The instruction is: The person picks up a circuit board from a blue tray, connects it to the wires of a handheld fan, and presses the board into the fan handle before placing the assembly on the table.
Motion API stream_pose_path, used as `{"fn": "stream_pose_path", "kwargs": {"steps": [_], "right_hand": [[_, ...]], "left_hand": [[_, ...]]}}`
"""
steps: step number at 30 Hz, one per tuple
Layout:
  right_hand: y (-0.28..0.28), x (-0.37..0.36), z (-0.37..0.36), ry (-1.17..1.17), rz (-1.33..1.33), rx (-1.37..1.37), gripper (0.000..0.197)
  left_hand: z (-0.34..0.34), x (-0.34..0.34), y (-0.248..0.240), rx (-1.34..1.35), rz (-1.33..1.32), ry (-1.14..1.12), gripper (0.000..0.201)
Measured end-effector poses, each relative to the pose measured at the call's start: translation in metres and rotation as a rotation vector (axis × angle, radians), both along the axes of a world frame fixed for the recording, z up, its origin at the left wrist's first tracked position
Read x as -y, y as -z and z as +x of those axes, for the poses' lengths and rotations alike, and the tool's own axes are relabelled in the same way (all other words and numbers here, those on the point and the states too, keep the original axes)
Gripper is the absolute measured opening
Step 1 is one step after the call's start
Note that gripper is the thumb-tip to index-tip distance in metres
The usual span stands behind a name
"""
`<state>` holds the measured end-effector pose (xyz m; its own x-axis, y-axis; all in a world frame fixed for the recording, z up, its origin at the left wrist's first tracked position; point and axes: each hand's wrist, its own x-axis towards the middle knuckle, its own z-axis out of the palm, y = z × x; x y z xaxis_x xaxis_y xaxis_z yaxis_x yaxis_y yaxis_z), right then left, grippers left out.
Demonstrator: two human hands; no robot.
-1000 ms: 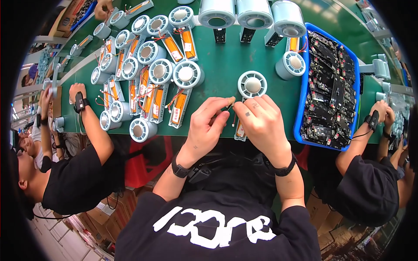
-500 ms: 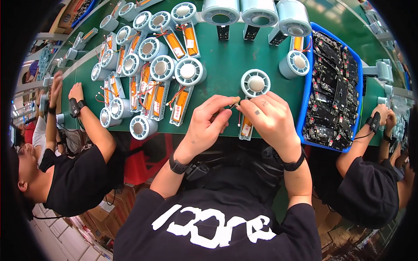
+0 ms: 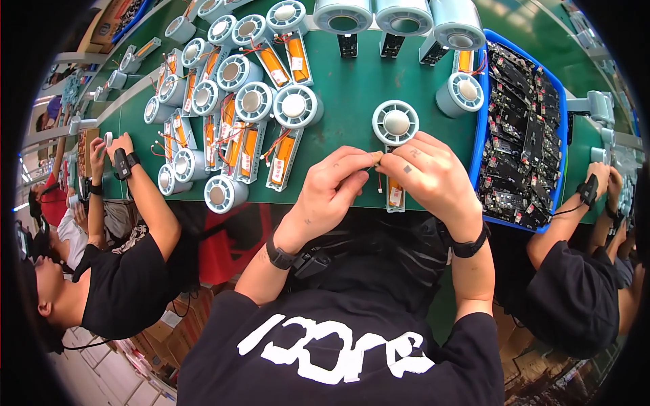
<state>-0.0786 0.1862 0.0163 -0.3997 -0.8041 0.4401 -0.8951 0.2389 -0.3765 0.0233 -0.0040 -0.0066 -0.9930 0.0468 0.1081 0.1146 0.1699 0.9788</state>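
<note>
Right in front of me, my left hand and my right hand meet fingertip to fingertip. Both are pinched on thin wires with what looks like a tiny connector, mostly hidden by the fingers. Behind and below them lies a light-blue handheld fan with a round ribbed head and a silver centre. Its open handle shows an orange battery, partly covered by my right hand. Red and dark wires run down beside that handle.
Many similar fans with orange batteries crowd the green table at left. Three larger fan heads stand at the far edge; another fan sits beside a blue bin of black circuit boards. Co-workers sit on both sides.
Both hands have shifted slightly right, their fingertips still together. The co-worker at left has raised a small round white part in one hand.
</note>
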Motion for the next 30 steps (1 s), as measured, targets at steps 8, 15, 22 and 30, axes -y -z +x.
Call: {"fn": "stream_pose_path", "kwargs": {"steps": [8,15,22,30], "right_hand": [[0.006,-0.001,-0.004,-0.04,-0.037,0.032,0.021],[0.011,0.005,0.02,0.218,-0.255,-0.013,0.025],[-0.005,-0.002,0.077,0.506,-0.378,0.453,0.037],[0.007,-0.015,0.08,0.587,-0.535,0.964,0.044]], "left_hand": [[0.002,-0.003,0.005,0.039,0.064,-0.001,0.033],[0.005,-0.022,-0.001,0.031,0.087,-0.203,0.031],[0.017,-0.037,-0.013,0.067,0.314,-0.222,0.04],[0.0,-0.022,0.002,-0.295,-0.288,-0.104,0.036]]}}
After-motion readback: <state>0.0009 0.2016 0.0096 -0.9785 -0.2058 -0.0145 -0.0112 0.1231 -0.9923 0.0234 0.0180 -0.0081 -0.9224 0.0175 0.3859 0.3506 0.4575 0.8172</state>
